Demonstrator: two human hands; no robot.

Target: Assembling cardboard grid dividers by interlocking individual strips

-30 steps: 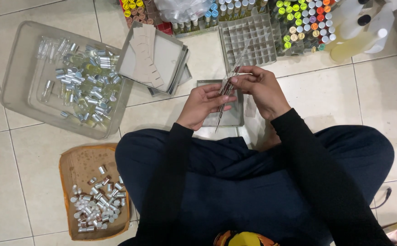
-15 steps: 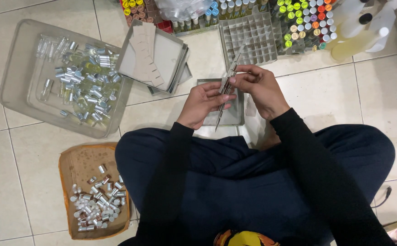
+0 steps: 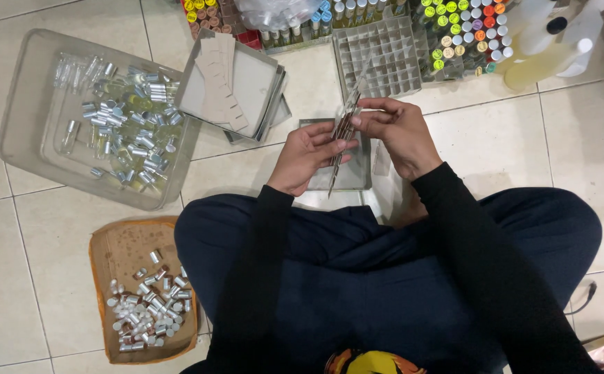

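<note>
— What lies at the far left on the tiled floor?

— A clear plastic tray of small glass vials with silver caps; below it, a brown cardboard tray of loose silver caps.

— And toward the middle?

— A grey box lid stacked with beige card strips, then the left hand, its grip clamped on a bundle of thin clear sleeves held upright above a flat grey tray.

— The right hand?

— Its grip pinches the same bundle near the top. Behind it stands a grey gridded divider box.
</note>
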